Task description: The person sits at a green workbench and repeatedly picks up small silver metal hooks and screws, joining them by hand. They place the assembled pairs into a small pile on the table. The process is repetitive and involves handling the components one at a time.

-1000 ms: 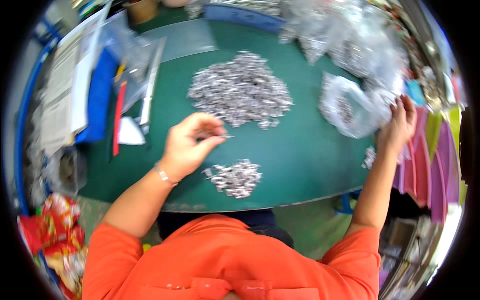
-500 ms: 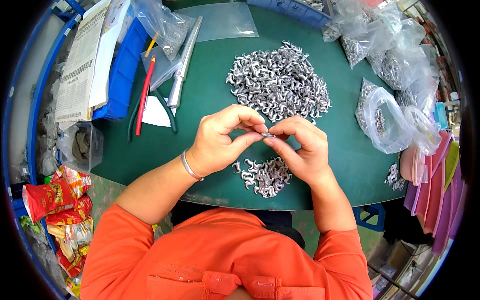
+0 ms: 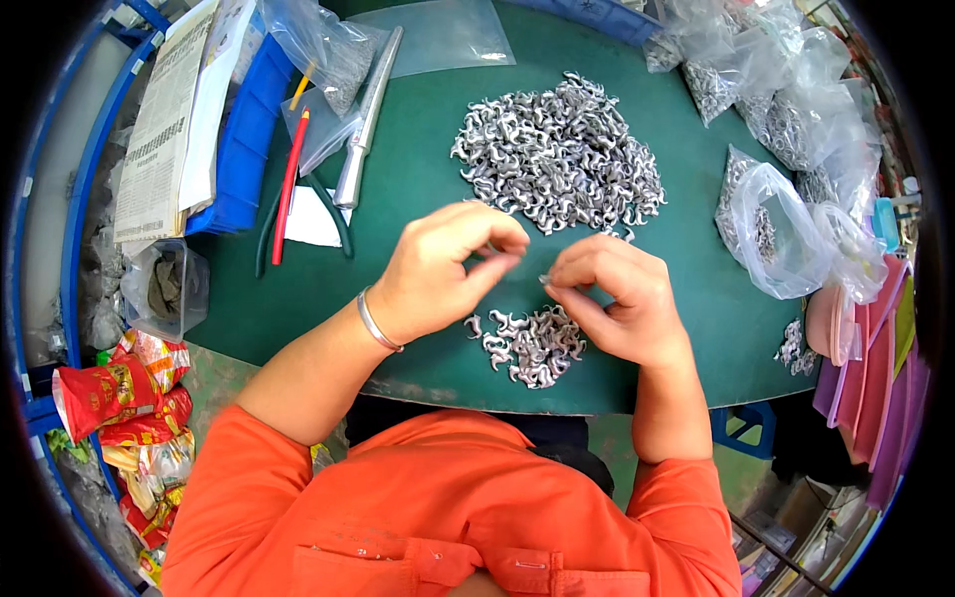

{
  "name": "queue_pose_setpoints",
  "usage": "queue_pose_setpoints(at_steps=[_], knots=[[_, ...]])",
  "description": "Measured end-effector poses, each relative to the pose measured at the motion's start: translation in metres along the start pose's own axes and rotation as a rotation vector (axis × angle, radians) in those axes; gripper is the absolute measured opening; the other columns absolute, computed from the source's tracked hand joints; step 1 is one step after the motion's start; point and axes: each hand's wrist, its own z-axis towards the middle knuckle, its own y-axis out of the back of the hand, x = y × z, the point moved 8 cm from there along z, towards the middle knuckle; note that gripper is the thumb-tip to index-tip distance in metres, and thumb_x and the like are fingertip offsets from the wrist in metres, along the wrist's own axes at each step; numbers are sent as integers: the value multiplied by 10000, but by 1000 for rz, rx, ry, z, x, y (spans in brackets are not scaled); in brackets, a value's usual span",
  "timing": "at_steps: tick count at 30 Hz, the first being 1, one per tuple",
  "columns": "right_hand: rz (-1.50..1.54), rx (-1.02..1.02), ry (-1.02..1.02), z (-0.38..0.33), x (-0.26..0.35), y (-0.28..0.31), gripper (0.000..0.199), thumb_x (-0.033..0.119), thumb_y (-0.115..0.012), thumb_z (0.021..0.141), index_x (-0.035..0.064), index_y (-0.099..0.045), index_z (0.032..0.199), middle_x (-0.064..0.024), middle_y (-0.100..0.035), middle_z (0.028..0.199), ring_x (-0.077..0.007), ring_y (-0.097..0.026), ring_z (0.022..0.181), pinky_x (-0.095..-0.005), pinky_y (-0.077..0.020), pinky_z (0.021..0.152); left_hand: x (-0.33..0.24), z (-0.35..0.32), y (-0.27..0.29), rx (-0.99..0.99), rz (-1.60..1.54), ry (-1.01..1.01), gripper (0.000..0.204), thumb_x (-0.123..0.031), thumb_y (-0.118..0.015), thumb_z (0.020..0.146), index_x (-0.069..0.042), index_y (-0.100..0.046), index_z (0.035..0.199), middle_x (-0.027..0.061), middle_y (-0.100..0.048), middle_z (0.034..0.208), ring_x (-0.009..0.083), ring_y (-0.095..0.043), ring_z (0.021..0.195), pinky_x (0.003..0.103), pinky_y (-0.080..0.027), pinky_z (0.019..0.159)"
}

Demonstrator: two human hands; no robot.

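Note:
Over the green table, my right hand [image 3: 622, 298] pinches a small silver metal piece [image 3: 544, 281] between thumb and forefinger. My left hand [image 3: 448, 259], a silver bangle [image 3: 378, 320] on its wrist, is just left of it with thumb and forefinger drawn together. What those fingertips hold, if anything, does not show. The hands are apart. Beyond them lies a large heap of curved, S-shaped silver pieces [image 3: 557, 149]. A smaller pile of the same kind [image 3: 532, 348] lies nearer me, below my hands.
Left on the table [image 3: 418, 129] lie a tapered metal rod [image 3: 368, 119], a red pen [image 3: 290, 189], dark-handled pliers [image 3: 338, 224] and a blue bin [image 3: 249, 139] with newspaper. Plastic bags of metal pieces [image 3: 786, 129] crowd the right. A clear tub [image 3: 169, 294] stands at the left edge.
My hands have come apart. Both held the small metal piece between them; now it stays in my right fingertips, which have shifted slightly right and nearer me.

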Motion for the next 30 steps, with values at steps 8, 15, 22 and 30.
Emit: queue_pose_setpoints(at_steps=[8, 15, 22, 30], knots=[[46, 232, -159, -9, -11, 4, 63, 45, -703, 790, 11, -667, 829, -123, -625, 777, -302, -623, 707, -374, -500, 636, 28, 3, 7, -42, 459, 53, 166, -24, -714, 798, -22, -650, 952, 64, -578, 899, 175, -585, 741, 289, -489, 655], [-409, -116, -374, -18, -47, 38, 83, 37, -692, 786, 36, -665, 864, -109, -609, 852, -316, -627, 755, -394, -504, 668, 6, 7, -32, 180, 435, -110, 164, -11, -715, 750, -27, -603, 869, 131, -570, 856, 326, -594, 776, 383, -498, 685], [-499, -174, -181, -1, -44, 7, 188, 13, -716, 735, 54, -643, 903, -88, -576, 882, -310, -559, 848, -400, -481, 729, 28, 10, -32, 143, -16, 215, 171, 42, -646, 863, 23, -648, 1033, 97, -666, 947, 152, -701, 838, 258, -562, 724], [-344, -266, -186, -7, -40, 17, 148, -43, -706, 748, 33, -619, 841, -90, -665, 910, -271, -644, 795, -346, -525, 688, 24, 11, -22, 90, -53, 168, 141, 90, -602, 852, 49, -634, 984, 93, -610, 987, 176, -694, 856, 262, -566, 741]])
